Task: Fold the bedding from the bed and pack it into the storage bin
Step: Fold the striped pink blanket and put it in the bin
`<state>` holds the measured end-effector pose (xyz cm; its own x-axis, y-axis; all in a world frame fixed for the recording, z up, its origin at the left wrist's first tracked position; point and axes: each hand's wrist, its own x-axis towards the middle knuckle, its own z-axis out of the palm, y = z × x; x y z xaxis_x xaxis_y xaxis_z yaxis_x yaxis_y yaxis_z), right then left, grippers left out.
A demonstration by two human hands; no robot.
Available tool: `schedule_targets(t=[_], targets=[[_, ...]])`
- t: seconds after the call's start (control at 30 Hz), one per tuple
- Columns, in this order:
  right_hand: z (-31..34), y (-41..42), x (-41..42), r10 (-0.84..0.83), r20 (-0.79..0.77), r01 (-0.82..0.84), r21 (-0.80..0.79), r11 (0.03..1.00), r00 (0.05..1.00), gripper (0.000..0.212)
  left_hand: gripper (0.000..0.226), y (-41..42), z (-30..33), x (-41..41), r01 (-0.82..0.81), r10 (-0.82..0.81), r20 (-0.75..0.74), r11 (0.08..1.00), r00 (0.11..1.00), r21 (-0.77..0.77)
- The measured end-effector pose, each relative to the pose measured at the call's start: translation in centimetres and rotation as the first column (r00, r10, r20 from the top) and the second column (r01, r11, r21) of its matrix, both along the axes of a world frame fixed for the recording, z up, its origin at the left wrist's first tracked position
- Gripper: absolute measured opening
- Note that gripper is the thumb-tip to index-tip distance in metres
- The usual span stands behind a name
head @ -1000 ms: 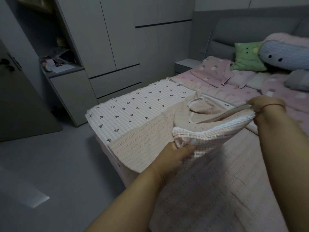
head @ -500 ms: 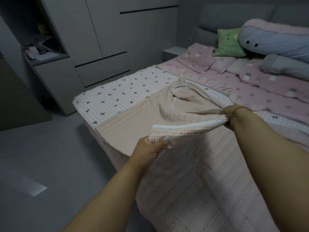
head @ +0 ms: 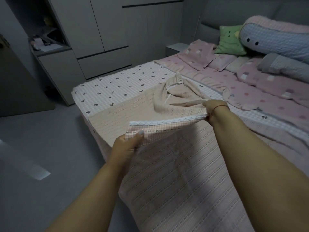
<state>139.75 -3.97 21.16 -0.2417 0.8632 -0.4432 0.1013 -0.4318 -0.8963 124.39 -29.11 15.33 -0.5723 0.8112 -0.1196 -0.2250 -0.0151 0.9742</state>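
A beige-pink textured blanket with a pink checked, bow-printed reverse and a white lace trim lies spread over the foot of the bed. My left hand pinches one corner of its lifted edge, thumb on the checked side. Farther right, my right hand grips the same edge by the lace trim. The edge is stretched between both hands, just above the blanket. Part of the blanket is bunched in a heap behind the hands. No storage bin is in view.
A pink dotted quilt is rumpled on the right. At the headboard lie a green cushion, a long blue-and-pink bolster and pink pillows. Grey wardrobes stand along the left wall, with grey floor beside the bed.
Both hands have lowered the held blanket edge toward the bed and drawn it out straighter. The view has shifted left and down along the bed.
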Motion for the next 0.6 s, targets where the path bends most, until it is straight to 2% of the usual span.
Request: schedule_targets(t=[0.03,0.13,0.2,0.23,0.27,0.33,0.47,0.53,0.6], targets=[[0.7,0.3,0.8,-0.047,-0.05,0.046,-0.019,0.999,0.998,0.011,0.045,0.1,0.1,0.6,-0.011,0.011,0.005,1.0,1.0,0.005],[1.8,0.9,2.9,-0.118,-0.098,0.12,0.016,0.993,0.988,0.019,0.055,0.0,0.3,2.0,-0.025,0.025,-0.005,1.0,1.0,-0.003],[1.7,0.3,4.5,-0.057,-0.089,0.058,-0.001,0.998,0.994,0.038,0.052,-0.5,0.0,3.6,-0.037,0.035,-0.049,0.999,0.998,-0.037],[1.4,-0.3,5.1,0.005,-0.032,-0.006,-0.021,1.0,0.999,0.048,0.052,-0.8,-0.2,4.4,-0.052,0.047,-0.075,0.997,0.996,-0.059],[0.9,-0.6,5.8,0.067,0.017,-0.066,-0.04,0.997,0.998,0.048,0.056,-1.1,-0.6,5.3,-0.065,0.058,-0.095,0.996,0.994,-0.069],[-0.2,-1.4,7.1,0.12,0.072,-0.116,-0.057,0.992,0.99,0.029,0.065,-1.7,-1.3,7.0,-0.089,0.078,-0.113,0.992,0.991,-0.093],[-1.9,-2.7,9.6,0.185,0.112,-0.176,-0.087,0.981,0.976,0.008,0.037,-2.6,-1.9,9.7,-0.122,0.097,-0.159,0.98,0.982,-0.156],[-2.5,-3.1,10.7,0.197,0.156,-0.19,-0.063,0.98,0.968,0.013,0.033,-3.0,-2.2,10.8,-0.116,0.09,-0.153,0.979,0.984,-0.167],[-2.8,-3.5,11.7,0.127,0.126,-0.119,-0.071,0.99,0.984,0.009,0.014,-3.7,-1.7,12.2,-0.137,0.101,-0.193,0.974,0.976,-0.182]])
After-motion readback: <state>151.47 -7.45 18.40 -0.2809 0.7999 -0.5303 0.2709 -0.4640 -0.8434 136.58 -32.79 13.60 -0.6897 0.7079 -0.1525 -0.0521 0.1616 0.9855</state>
